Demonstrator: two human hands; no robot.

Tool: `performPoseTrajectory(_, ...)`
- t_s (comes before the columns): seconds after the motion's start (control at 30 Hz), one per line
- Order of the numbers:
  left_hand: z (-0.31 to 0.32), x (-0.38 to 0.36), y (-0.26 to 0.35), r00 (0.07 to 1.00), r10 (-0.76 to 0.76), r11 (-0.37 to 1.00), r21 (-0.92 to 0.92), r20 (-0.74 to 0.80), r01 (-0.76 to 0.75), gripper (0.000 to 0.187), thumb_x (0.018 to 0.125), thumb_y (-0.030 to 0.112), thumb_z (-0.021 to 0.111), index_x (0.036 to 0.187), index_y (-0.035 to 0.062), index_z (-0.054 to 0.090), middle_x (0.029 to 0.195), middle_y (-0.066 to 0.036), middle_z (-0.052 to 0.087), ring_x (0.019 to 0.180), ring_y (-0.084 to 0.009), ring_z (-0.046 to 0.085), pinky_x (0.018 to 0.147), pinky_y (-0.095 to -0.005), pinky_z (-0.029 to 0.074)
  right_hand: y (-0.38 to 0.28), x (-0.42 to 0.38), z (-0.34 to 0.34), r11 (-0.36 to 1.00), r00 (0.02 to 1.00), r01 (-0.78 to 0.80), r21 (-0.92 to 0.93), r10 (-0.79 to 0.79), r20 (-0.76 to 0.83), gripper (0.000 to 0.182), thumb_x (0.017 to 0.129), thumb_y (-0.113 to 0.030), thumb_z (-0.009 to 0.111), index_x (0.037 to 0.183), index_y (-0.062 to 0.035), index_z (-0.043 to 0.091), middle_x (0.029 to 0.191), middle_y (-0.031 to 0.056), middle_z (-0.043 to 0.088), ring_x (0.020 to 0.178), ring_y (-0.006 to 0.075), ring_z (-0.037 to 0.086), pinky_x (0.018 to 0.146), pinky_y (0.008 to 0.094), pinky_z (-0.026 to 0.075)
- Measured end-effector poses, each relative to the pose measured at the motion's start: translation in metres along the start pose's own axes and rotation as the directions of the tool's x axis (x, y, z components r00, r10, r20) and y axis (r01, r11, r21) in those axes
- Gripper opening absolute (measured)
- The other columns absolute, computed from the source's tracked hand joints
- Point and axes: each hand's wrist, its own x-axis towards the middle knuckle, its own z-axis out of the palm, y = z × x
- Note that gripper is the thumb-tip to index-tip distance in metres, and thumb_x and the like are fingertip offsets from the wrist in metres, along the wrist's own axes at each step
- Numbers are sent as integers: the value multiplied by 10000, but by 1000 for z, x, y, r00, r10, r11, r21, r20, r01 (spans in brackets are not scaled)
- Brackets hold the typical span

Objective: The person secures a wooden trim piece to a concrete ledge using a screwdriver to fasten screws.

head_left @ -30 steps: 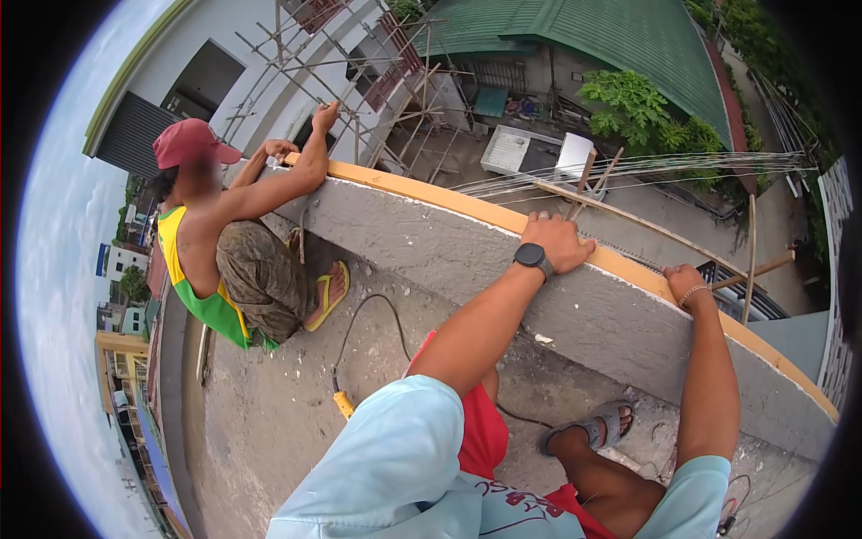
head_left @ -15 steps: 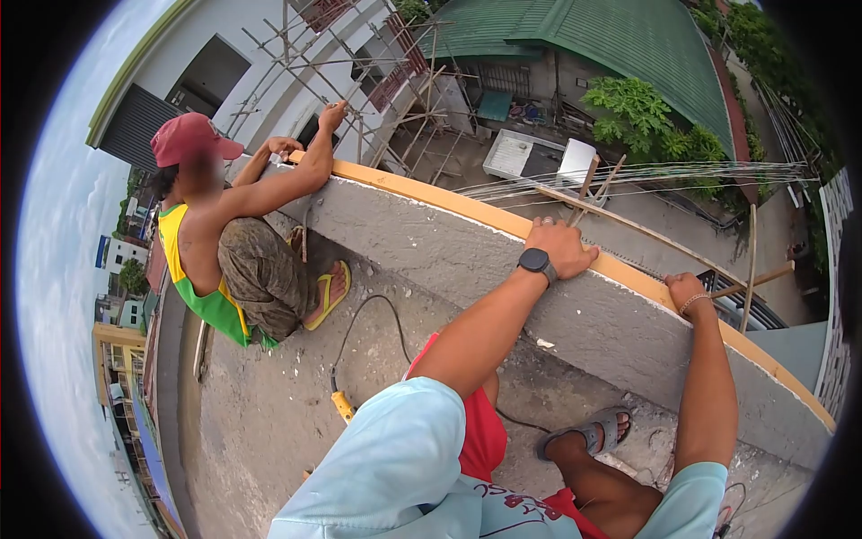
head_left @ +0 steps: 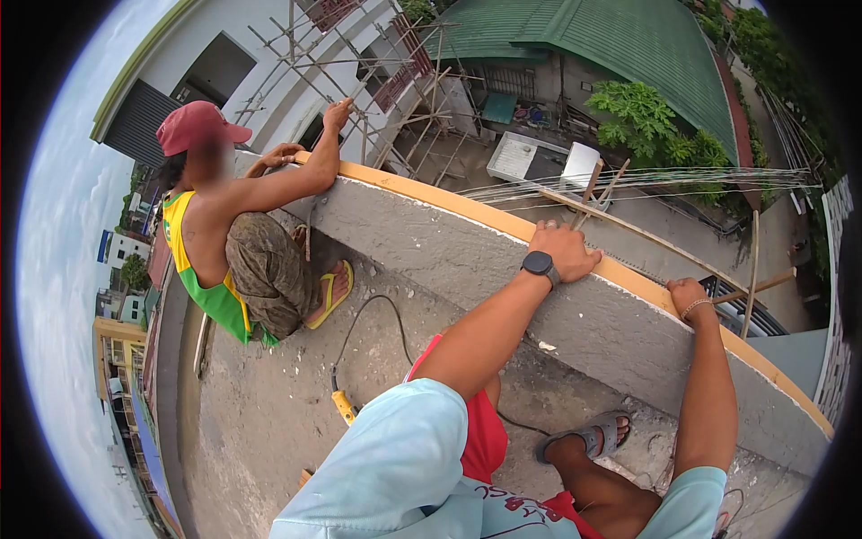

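Soft, even daylight from the cloudy sky (head_left: 76, 287) casts faint shadows, while fisheye distortion bends everything towards black corners.

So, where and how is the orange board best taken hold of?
I would take the board at two spread points, like the left hand and right hand, from the floor side, hooking over its far edge: it is long, narrow and lies along the wall top.

Yellow tool (head_left: 342, 407) lay on the concrete floor (head_left: 242, 422), dark cord (head_left: 369, 297) looping from it. Below, a white vehicle (head_left: 521, 160) stood near a leafy tree (head_left: 636, 115) and green roof (head_left: 646, 63). Pole scaffolding (head_left: 436, 115) fronted a white building (head_left: 260, 31); clouds streaked the sky (head_left: 67, 296).
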Motion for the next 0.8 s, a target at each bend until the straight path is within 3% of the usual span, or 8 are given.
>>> performPoseTrajectory(0.33,1,1,0,1000,-6,1000,-3,16,6,604,871,555,426,1136,61,650,1167,-200,609,1159,-343,531,1058,-496,299,-6,-3,-4,999,999,-33,6,33,7,439,948,-326,407,941,28,666,1046,274,619,1002,413,582,916,419,446)
performPoseTrajectory(0.43,1,0,0,1000,-4,1000,-4,12,4,606,872,559,425,1128,61,655,1169,-198,609,1164,-342,528,1060,-496,297,-9,-6,-5,992,994,-107,60,107,-2,436,952,-318,397,943,25,667,1039,273,621,1000,412,584,917,419,449)
performPoseTrajectory(0.6,2,0,0,1000,-3,1000,4,-6,3,605,872,561,431,1121,59,659,1174,-194,609,1159,-344,531,1061,-496,296,14,12,12,996,998,-67,65,68,-6,458,916,-360,457,926,46,668,1039,278,624,1005,420,584,918,410,443)
performPoseTrajectory(0.8,3,0,0,1000,5,1000,2,-8,-5,604,871,557,434,1129,57,654,1162,-198,614,1153,-346,535,1060,-499,297,-13,-10,-8,986,994,-105,126,109,-22,470,907,-370,467,907,55,667,1015,287,627,995,422,586,910,413,442)
